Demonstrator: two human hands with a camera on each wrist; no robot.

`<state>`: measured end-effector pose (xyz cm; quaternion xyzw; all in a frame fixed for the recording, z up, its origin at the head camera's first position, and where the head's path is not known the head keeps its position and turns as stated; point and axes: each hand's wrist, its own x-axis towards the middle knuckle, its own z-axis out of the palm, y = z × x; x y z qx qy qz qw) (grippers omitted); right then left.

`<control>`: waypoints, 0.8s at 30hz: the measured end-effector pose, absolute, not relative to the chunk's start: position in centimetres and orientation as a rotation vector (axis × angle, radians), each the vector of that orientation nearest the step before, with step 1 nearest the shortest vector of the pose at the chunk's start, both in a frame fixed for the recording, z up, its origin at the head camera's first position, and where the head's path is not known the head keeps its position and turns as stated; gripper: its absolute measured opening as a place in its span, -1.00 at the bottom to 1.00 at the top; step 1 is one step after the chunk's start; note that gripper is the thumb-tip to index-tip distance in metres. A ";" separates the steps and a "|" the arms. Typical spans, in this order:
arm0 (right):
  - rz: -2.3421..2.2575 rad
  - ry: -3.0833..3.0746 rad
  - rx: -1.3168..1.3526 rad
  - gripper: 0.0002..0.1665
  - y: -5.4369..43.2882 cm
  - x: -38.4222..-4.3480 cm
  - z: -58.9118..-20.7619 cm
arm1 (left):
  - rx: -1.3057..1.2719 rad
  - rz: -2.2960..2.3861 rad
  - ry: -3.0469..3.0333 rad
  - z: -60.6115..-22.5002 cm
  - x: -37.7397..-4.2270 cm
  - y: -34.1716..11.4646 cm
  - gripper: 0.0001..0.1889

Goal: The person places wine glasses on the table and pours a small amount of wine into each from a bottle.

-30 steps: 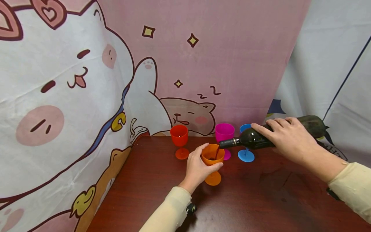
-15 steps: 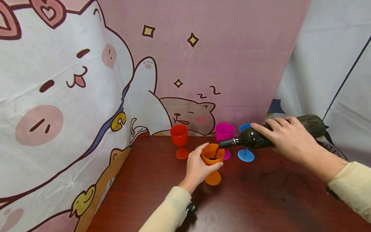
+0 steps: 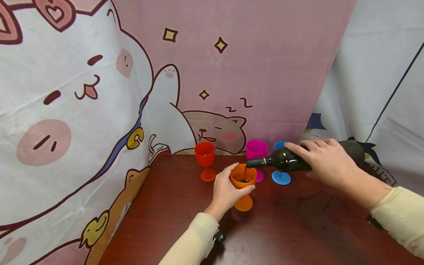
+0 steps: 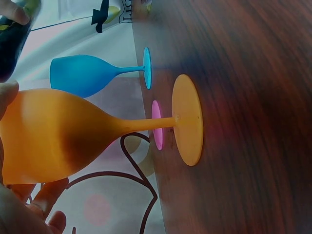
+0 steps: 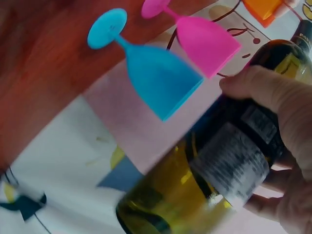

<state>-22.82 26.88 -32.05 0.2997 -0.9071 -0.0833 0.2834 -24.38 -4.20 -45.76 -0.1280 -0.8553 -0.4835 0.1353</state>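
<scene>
In the head view my left hand (image 3: 226,188) holds an orange goblet (image 3: 244,186) by its bowl, fingers and thumb on opposite sides near the rim. Its foot stands on the table, and dark liquid shows inside. My right hand (image 3: 328,162) grips a dark green wine bottle (image 3: 289,161) round its body, tilted with the mouth just over the goblet's rim. A thin dark red stream (image 3: 246,172) falls from it into the bowl. The left wrist view shows the goblet's stem upright (image 4: 146,124). In the right wrist view the bottle's label (image 5: 233,163) faces the camera.
Behind the orange goblet stand a red goblet (image 3: 205,154), a magenta goblet (image 3: 257,149) and a blue goblet (image 3: 281,177), the last partly hidden by the bottle. The brown table (image 3: 172,221) meets a cartoon-printed cloth (image 3: 271,73) at the back and left.
The bottle has shifted slightly left and its base has dipped a little, so it lies nearer level. Its stream looks thinner. My left hand and the orange goblet have stayed in place.
</scene>
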 end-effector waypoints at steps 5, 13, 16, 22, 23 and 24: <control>0.060 -2.615 0.680 0.17 25.9 -22.5 -32.9 | -0.369 -1.400 -2.487 -45.8 -24.3 -4.2 -0.10; 0.769 -2.756 0.392 0.24 27.3 -21.6 -33.9 | -0.357 -1.387 -2.487 -46.0 -24.4 -4.1 -0.10; 0.992 -2.736 0.228 0.23 29.7 -20.7 -34.9 | -0.367 -1.377 -2.486 -46.1 -24.5 -4.0 -0.10; 1.093 -2.584 -0.158 0.15 35.3 -18.8 -38.9 | -0.369 -1.370 -2.489 -45.8 -24.6 -4.1 -0.10; 1.072 -2.545 -0.220 0.16 36.1 -18.5 -39.6 | -0.365 -1.370 -2.493 -45.8 -24.6 -4.2 -0.10; 1.082 -2.494 -0.251 0.15 37.0 -18.2 -40.3 | -0.362 -1.371 -2.496 -45.7 -24.6 -4.2 -0.10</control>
